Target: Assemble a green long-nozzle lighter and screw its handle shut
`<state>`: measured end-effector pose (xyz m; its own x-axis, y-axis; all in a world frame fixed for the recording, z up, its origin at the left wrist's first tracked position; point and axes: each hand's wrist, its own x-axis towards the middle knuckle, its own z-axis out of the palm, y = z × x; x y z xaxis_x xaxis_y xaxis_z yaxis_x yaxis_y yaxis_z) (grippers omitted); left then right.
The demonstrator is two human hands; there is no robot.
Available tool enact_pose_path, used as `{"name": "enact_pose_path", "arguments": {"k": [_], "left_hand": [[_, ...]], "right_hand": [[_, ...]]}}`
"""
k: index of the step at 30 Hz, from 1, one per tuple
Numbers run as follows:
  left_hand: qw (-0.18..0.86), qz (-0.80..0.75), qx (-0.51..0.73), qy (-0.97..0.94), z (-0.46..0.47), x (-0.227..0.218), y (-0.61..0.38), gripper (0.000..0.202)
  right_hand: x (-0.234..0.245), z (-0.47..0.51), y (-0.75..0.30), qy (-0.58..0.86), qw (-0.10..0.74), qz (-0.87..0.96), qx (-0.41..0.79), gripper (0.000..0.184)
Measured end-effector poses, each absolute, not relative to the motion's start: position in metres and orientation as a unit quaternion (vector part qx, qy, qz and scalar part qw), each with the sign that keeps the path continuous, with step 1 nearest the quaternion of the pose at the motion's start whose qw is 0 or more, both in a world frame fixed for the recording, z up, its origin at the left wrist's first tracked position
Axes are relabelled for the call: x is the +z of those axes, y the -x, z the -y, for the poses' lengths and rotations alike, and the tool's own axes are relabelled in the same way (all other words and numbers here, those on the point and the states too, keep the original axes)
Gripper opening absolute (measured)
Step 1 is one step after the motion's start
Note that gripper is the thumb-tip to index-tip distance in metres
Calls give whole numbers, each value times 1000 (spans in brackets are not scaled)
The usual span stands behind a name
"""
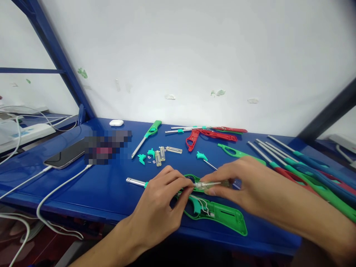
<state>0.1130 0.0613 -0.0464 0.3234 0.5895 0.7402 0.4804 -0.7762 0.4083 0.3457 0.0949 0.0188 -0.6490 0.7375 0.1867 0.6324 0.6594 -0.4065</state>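
In my right hand (236, 183) is a clear lighter fuel tank (205, 184), gripped between thumb and fingers. My left hand (167, 200) pinches at the tank's left end; whatever small part lies between its fingertips is hidden. Just below both hands lies an opened green lighter shell half (228, 215) with a teal trigger (196, 204) and white wires (207, 207) inside. Its metal barrel (135, 181) sticks out to the left, partly behind my left hand. Another green shell part (190, 178) shows behind the fingers.
Beyond my hands lie clear tanks (174, 150), teal triggers (141, 158), a green lighter (147, 137) and red shells (191, 141). Several long lighters (303, 163) lie at the right. A phone (65, 154), cables (41, 200) and a white earbud case (116, 122) are at the left.
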Motion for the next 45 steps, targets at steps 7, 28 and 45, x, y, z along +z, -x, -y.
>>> {"name": "enact_pose_path", "arguments": {"k": [7,28,45], "left_hand": [[53,-328,478,-813,-61,-46,-115,14],[29,-314,492,-811,-63,-48,-114,15],[21,-311,501,-807,-62,-49,-113,15]], "right_hand": [[19,-94,-344,385,167,895,150,20],[24,-95,-350,391,170,892,153,19],[24,-95,-346,383,171,894,160,19]]}}
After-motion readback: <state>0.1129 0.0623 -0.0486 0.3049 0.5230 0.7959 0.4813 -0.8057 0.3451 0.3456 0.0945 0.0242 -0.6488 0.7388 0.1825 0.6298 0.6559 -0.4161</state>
